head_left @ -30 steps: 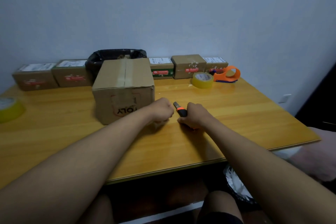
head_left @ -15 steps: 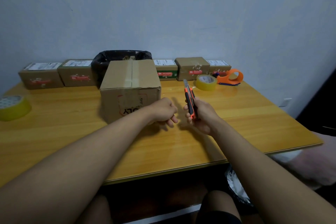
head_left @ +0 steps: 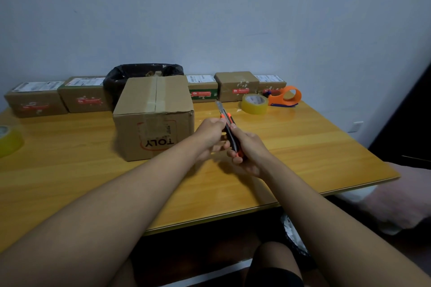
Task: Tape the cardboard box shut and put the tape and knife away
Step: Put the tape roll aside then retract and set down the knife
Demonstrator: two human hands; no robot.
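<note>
A brown cardboard box (head_left: 154, 114) with tape along its top seam stands on the wooden table (head_left: 303, 147). Just right of it I hold an orange and black utility knife (head_left: 227, 127) upright, its blade out and pointing away. My right hand (head_left: 247, 151) grips the handle. My left hand (head_left: 211, 135) pinches the knife near its slider. A yellowish tape roll (head_left: 254, 103) lies at the back right, beside an orange tape dispenser (head_left: 288, 96).
Several small parcels (head_left: 236, 85) line the wall, with a black-lined bin (head_left: 142, 73) behind the box. Another tape roll (head_left: 8, 140) sits at the far left edge. The table's front edge runs close to my knees.
My right hand lifted the knife off the table and stood it upright. My left hand came over and took hold of it near the slider.
</note>
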